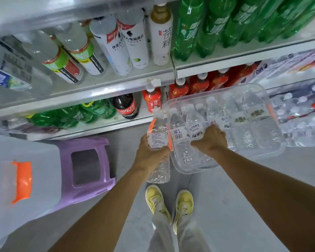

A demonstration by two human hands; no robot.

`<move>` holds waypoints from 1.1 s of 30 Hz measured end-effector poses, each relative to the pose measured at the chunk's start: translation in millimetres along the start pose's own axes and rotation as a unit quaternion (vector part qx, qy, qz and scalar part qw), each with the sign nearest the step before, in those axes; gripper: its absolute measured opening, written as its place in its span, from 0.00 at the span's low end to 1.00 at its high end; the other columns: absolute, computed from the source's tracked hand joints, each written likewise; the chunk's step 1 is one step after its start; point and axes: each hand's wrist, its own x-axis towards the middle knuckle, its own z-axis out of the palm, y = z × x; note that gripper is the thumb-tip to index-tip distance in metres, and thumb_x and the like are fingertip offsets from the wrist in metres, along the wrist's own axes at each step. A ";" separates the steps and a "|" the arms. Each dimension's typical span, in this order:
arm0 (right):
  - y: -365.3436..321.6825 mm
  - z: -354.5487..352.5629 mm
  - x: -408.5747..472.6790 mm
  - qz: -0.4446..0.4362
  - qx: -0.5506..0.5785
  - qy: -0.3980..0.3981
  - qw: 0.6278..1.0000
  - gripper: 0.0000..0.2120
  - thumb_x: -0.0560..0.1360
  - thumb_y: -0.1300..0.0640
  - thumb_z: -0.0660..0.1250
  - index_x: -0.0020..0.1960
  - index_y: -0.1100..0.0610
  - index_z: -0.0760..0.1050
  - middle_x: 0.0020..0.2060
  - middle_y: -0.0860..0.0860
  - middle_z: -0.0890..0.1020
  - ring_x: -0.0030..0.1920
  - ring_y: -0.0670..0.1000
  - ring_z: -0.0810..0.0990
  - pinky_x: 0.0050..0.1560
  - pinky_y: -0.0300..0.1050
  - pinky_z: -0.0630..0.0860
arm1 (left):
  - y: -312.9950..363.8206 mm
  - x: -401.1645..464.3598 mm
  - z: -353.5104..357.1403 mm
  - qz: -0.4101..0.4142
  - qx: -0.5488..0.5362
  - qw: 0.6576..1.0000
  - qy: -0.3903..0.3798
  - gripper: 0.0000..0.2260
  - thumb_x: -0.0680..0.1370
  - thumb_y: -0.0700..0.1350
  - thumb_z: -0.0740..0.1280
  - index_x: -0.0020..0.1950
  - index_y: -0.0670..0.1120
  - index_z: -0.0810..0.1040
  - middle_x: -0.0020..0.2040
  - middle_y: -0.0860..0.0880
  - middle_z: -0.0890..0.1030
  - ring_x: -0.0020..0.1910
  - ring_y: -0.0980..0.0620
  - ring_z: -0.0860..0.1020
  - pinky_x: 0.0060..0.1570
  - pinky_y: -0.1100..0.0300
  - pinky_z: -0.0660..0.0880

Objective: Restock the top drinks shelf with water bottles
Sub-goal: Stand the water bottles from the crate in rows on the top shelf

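Below the shelves, over the grey floor [235,188], we hold a clear plastic bin [185,170] of water bottles with our right hand [212,140], whose fingers curl over its near rim and press against a bottle in the bin [195,128]. Several more water bottles stand upright inside it, white caps up. Just to the left of the bin, our left hand [149,153] grasps a single water bottle [157,135] around its middle, thumb across the label, cap pointing toward the shelves; it touches or nearly touches the bin's side.

Above, one shelf [116,84] carries clear and white-labelled drinks beside green soda bottles [207,28]. Lower down we see more green bottles, a cola bottle [126,107] and red-labelled drinks [152,101]. Wrapped packs of water [302,120] sit at the right. A purple stool [87,170] stands on the floor at the left, and our yellow shoes [169,202] show below the bin.
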 end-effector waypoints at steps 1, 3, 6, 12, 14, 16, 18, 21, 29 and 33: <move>0.9 -4.0 -2.5 0.032 0.088 -0.029 0.995 0.28 0.68 0.49 0.76 0.59 0.65 0.73 0.51 0.57 0.79 0.55 0.59 0.78 0.53 0.49 0.78 | 2.5 -3.8 -2.2 -0.003 -0.015 1.000 0.002 0.32 0.63 0.48 0.76 0.65 0.54 0.69 0.50 0.54 0.83 0.48 0.53 0.83 0.42 0.58 0.80; 3.0 -11.5 -14.8 0.085 0.282 -0.075 0.953 0.17 0.67 0.54 0.76 0.50 0.63 0.79 0.36 0.53 0.81 0.39 0.53 0.81 0.35 0.41 0.77 | 10.5 -13.6 -6.3 -0.003 -0.043 0.999 0.000 0.30 0.64 0.45 0.77 0.64 0.52 0.70 0.50 0.51 0.83 0.47 0.51 0.84 0.41 0.57 0.81; 3.4 -24.2 -43.3 0.072 0.441 -0.110 0.888 0.05 0.69 0.61 0.75 0.43 0.59 0.80 0.29 0.49 0.83 0.32 0.50 0.83 0.30 0.37 0.75 | 28.7 -33.3 -13.2 0.018 -0.084 0.996 -0.004 0.24 0.68 0.40 0.76 0.61 0.50 0.73 0.48 0.49 0.84 0.39 0.54 0.84 0.29 0.65 0.77; -25.3 -83.3 -107.9 -0.070 0.519 -0.204 0.827 0.15 0.69 0.64 0.72 0.55 0.59 0.80 0.51 0.58 0.85 0.54 0.60 0.82 0.60 0.59 0.76 | 74.6 -89.5 -32.6 0.096 -0.149 0.984 -0.037 0.23 0.70 0.36 0.75 0.61 0.51 0.75 0.44 0.52 0.86 0.41 0.54 0.85 0.36 0.62 0.79; -37.2 -110.8 -132.9 -0.130 0.521 -0.202 0.819 0.26 0.63 0.59 0.75 0.61 0.54 0.76 0.52 0.53 0.86 0.56 0.56 0.83 0.55 0.55 0.78 | 95.2 -114.5 -40.3 0.134 -0.161 0.977 -0.042 0.27 0.65 0.38 0.75 0.62 0.53 0.74 0.46 0.52 0.86 0.44 0.54 0.85 0.39 0.63 0.79; -49.9 -139.6 -159.4 -0.182 0.507 -0.183 0.822 0.37 0.54 0.52 0.78 0.63 0.50 0.73 0.52 0.49 0.86 0.54 0.52 0.84 0.51 0.48 0.76 | 117.0 -141.1 -49.4 0.172 -0.164 0.971 -0.034 0.28 0.62 0.40 0.73 0.61 0.53 0.74 0.47 0.53 0.86 0.45 0.55 0.85 0.39 0.64 0.79; -59.2 -164.0 -183.2 -0.219 0.503 -0.150 0.823 0.41 0.51 0.48 0.79 0.63 0.49 0.71 0.51 0.48 0.86 0.53 0.48 0.85 0.51 0.45 0.76 | 137.4 -168.0 -58.5 0.208 -0.160 0.965 -0.024 0.29 0.61 0.40 0.74 0.60 0.53 0.74 0.48 0.52 0.86 0.47 0.53 0.85 0.44 0.60 0.80; -69.2 -196.1 -215.3 -0.260 0.497 -0.106 0.821 0.42 0.51 0.48 0.79 0.63 0.52 0.70 0.50 0.49 0.86 0.52 0.48 0.85 0.55 0.48 0.78 | 162.5 -207.6 -72.0 0.263 -0.162 0.951 -0.005 0.28 0.68 0.35 0.76 0.63 0.53 0.73 0.49 0.51 0.86 0.48 0.50 0.85 0.47 0.53 0.82; -89.1 -271.9 -288.6 -0.353 0.433 -0.033 0.828 0.40 0.54 0.42 0.79 0.63 0.45 0.68 0.52 0.44 0.85 0.53 0.46 0.84 0.59 0.53 0.78 | 212.1 -297.7 -101.9 0.389 -0.149 0.907 0.061 0.24 0.70 0.38 0.76 0.60 0.56 0.72 0.49 0.54 0.85 0.44 0.59 0.84 0.37 0.70 0.77; -99.4 -310.0 -318.3 -0.421 0.432 -0.029 0.797 0.37 0.58 0.46 0.79 0.63 0.47 0.69 0.49 0.39 0.85 0.51 0.41 0.84 0.55 0.44 0.78 | 238.9 -335.6 -114.0 0.443 -0.155 0.881 0.064 0.24 0.71 0.37 0.75 0.60 0.56 0.71 0.47 0.55 0.86 0.45 0.57 0.85 0.37 0.69 0.78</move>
